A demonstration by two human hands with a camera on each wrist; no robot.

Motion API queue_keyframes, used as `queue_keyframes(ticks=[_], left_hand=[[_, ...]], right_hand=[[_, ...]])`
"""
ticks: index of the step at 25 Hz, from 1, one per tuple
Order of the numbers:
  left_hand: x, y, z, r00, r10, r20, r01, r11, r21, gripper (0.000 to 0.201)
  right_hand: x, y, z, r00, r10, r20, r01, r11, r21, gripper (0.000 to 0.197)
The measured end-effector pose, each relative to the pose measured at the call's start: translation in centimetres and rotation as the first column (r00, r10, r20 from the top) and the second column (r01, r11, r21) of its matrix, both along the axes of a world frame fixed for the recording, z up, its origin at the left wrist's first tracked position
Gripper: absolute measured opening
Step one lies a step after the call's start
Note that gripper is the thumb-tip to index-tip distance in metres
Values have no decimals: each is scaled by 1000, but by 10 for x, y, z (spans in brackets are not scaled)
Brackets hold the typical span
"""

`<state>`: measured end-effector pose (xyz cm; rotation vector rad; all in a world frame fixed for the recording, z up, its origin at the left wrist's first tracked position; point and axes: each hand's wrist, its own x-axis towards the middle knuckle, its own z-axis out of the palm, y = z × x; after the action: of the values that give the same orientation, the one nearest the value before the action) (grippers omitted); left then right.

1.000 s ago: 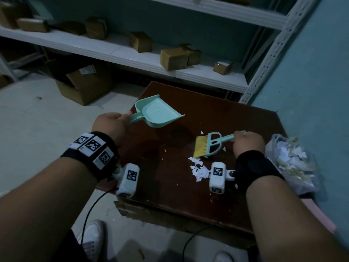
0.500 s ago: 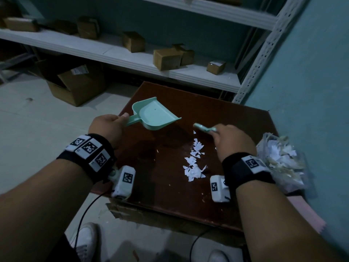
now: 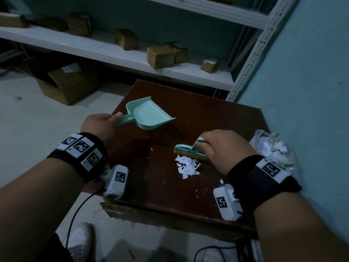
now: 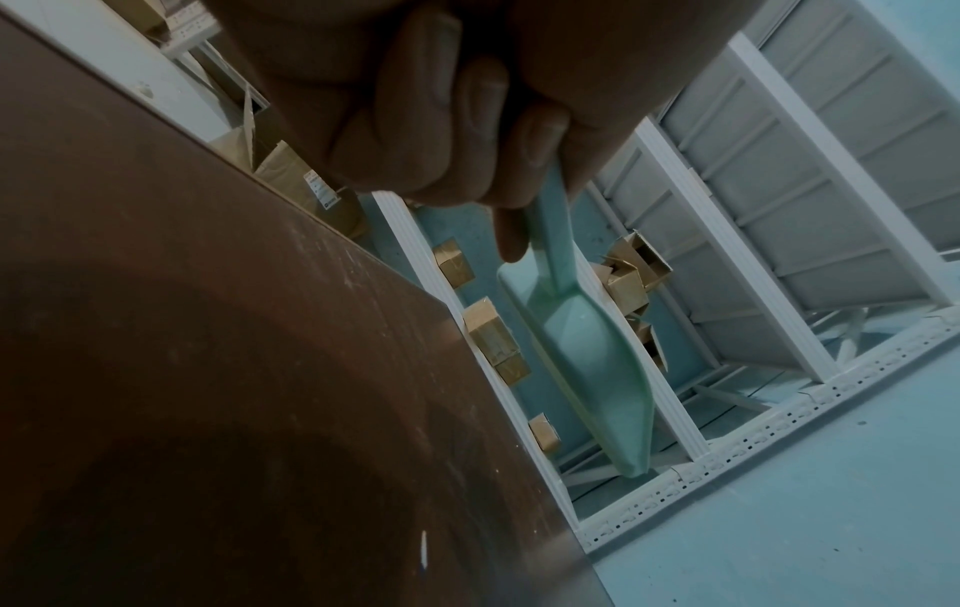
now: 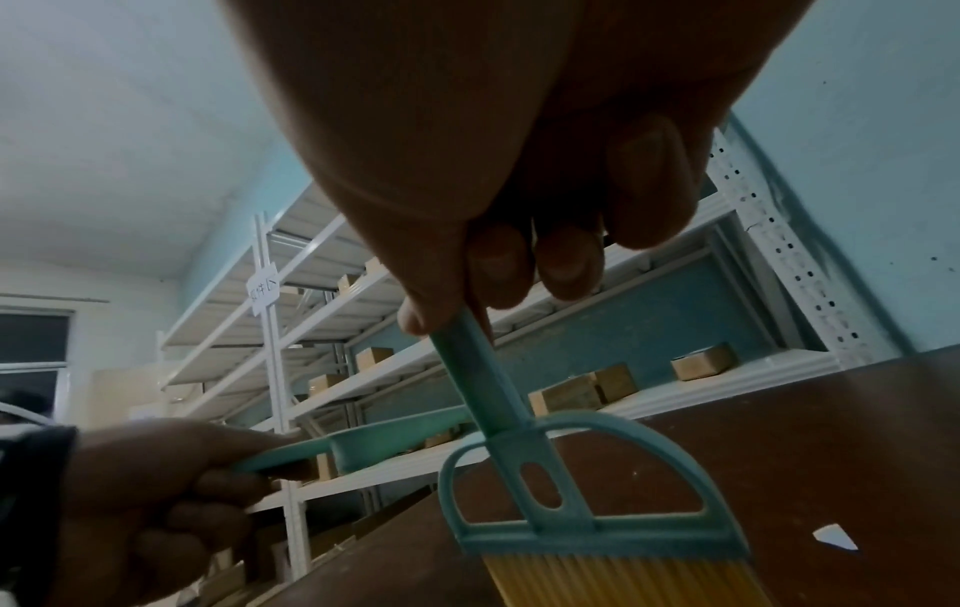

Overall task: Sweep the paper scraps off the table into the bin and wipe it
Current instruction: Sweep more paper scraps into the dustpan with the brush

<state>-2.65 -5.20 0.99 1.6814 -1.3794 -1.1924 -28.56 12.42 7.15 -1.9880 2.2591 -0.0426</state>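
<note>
A small pile of white paper scraps (image 3: 186,166) lies near the middle of the dark brown table (image 3: 217,120). My right hand (image 3: 217,146) grips the handle of a teal brush (image 3: 190,152) with yellow bristles (image 5: 623,583), its head standing at the far edge of the pile. My left hand (image 3: 100,125) holds a mint-green dustpan (image 3: 149,115) by its handle (image 4: 550,234), raised over the table's left part with its mouth toward the right. One stray scrap (image 5: 835,537) lies beside the brush.
A clear bag of paper scraps (image 3: 273,150) sits at the table's right edge against the teal wall (image 3: 311,72). White shelving (image 3: 132,53) with cardboard boxes (image 3: 160,56) stands behind the table. An open carton (image 3: 66,82) rests on the floor at left. Cables hang below the near edge.
My right hand turned the brush and dragged it toward me, gathering the strung-out scraps into one tight pile. The left hand kept the dustpan raised, almost still.
</note>
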Motion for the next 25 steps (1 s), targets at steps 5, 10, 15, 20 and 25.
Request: queue_keyframes(ticks=[5,10,15,20,25], left_hand=[[-2,5,4,999,-41,30,42,999,0,37],[2,8,7,992,-112,60,109,993,49,33],[7,8,6,991,-115,71,110,991,75,34],[10,10,8,986,-137,96,130,988,78,35],[25,5,20,967,-230,108,216,968,125,36]], right_hand=[[-32,8,0,957,-260,-130,217,937,-276,31],[-53,5,-23,904,-406,-136,383,909,-164,33],[-26,9,-16,966,-254,-40,248,961,-122,34],[-10,23,-1,973,-228,-18,220,955,-200,36],[-36,38,15,856,-496,-147,467,862,-197,40]])
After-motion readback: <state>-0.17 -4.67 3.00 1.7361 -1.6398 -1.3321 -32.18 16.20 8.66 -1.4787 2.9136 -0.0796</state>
